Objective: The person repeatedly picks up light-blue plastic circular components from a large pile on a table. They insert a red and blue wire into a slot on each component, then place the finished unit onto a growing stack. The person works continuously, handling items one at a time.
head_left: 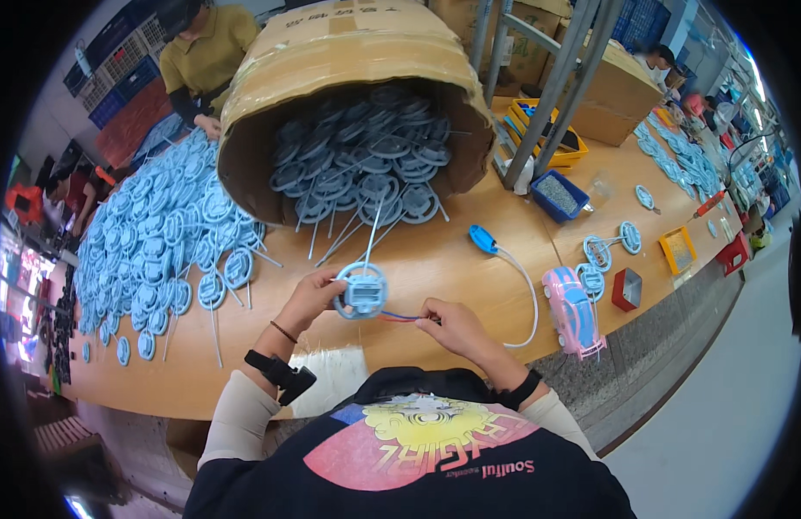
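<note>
A wooden table [435, 268] is spread around a large open carton [357, 43], whose mouth is turned toward the wearer; the near table edge is partly covered by the wearer's torso. Left of the carton, light-blue round pieces [158, 242] are heaped. In front of the carton, a strip of wood is exposed around the hands, bounded on one side by the heap and on the other by a white cable [535, 303]. Both forearms are angled inward from below. Before the carton's mouth, a light-blue disc [364, 292] is gripped at its left rim by the closed fingers of the left hand [314, 294]. By the right hand [456, 327], lying right of the disc, thin red and blue wires [400, 317] are pinched between thumb and fingers.
</note>
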Demonstrator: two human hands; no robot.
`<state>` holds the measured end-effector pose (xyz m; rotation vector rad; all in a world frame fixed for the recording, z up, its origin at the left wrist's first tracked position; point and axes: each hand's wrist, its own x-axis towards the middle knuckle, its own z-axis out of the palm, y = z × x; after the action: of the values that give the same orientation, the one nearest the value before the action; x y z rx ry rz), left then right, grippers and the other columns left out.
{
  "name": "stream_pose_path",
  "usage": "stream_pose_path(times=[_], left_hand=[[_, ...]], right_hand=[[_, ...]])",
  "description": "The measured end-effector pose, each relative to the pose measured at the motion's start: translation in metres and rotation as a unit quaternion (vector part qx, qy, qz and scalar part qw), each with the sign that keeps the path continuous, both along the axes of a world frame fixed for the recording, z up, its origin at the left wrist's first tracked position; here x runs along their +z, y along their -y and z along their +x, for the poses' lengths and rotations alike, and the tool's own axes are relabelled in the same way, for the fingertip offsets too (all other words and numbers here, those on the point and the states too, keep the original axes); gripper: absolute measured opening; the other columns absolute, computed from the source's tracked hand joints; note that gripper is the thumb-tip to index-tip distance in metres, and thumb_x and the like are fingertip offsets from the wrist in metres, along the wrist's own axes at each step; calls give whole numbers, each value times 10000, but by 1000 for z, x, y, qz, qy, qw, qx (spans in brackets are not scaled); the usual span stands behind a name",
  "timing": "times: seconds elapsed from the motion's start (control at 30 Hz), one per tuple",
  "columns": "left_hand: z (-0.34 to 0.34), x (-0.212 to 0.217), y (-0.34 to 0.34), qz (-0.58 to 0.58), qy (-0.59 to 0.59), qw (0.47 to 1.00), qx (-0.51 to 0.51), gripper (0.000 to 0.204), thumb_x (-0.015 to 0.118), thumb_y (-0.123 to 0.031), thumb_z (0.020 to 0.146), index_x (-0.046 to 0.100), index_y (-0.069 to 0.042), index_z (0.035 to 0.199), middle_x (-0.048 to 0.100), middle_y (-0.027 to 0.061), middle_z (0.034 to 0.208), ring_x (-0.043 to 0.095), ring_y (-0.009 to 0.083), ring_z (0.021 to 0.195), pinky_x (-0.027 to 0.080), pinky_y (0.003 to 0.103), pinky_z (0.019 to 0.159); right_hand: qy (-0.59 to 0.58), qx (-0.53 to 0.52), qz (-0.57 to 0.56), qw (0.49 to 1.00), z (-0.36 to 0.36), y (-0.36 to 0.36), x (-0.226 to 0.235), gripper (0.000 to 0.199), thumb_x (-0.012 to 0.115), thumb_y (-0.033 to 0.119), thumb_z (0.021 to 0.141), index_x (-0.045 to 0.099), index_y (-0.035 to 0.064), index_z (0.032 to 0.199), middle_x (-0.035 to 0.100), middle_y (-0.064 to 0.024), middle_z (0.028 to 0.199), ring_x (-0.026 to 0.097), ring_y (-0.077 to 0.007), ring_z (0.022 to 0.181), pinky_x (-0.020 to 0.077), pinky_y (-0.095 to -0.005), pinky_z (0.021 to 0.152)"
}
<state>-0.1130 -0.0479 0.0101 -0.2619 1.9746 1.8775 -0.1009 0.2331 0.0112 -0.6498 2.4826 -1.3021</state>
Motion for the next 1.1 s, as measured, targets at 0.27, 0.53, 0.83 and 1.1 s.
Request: stream_pose_path(times=[0.27,0.53,0.83,1.1], left_hand=[[35,9,-28,81,-35,996,0,337,507,-198,896,501,-5,1172,587,45,952,588,128,826,512,293,750],[38,3,-27,113,-31,993,14,313,495,-181,902,511,-7,1162,597,45,941,599,135,816,525,295,720],[38,10,-31,125,-35,991,19,317,500,-187,901,510,-9,1163,599,41,934,598,126,801,523,285,720],[39,4,-30,202,3,979,16,322,506,-210,898,511,6,1137,577,41,889,595,135,771,536,293,704]], right_hand=[[-21,-14,1,1000,16,4,9,163,609,197,782,566,41,794,576,-107,657,557,-238,604,429,-335,565],[-31,-24,7,999,23,2,18,164,615,196,782,568,40,801,560,-90,636,533,-207,573,410,-317,542],[-48,-35,10,998,24,-1,22,174,609,208,785,567,43,822,572,-102,650,547,-229,581,413,-323,543],[-7,-19,-28,999,19,-2,22,170,595,205,775,551,43,802,592,-144,691,579,-320,664,434,-387,591]])
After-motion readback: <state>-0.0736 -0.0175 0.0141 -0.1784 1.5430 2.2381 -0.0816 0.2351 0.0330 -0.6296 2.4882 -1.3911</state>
